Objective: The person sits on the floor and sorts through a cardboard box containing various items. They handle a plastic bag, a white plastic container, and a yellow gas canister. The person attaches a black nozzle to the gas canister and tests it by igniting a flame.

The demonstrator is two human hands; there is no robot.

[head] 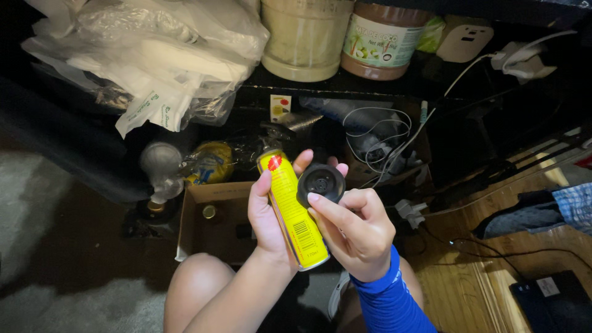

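A right hand (357, 231), reaching out of a blue sleeve (391, 302), is seen lowest and closest, above bare knees. A round black cap (321, 182) is pinched between its thumb and forefinger, with the hollow underside turned toward the camera. Just beside it, touching, a yellow spray can (293, 213) is gripped in the left hand (266, 216), whose fingers are wrapped around the can from behind, thumb laid along its left edge. The can is tilted, its black nozzle pointing up and left, its base toward the wrists.

Behind the hands, an open cardboard box (213, 225) is set on the dark floor. Farther back, crumpled plastic bags (154, 55) are heaped on the left, two large jars (345, 37) stand on a dark shelf, and tangled white cables (385, 145) are strewn to the right, near a wooden floor (468, 277).
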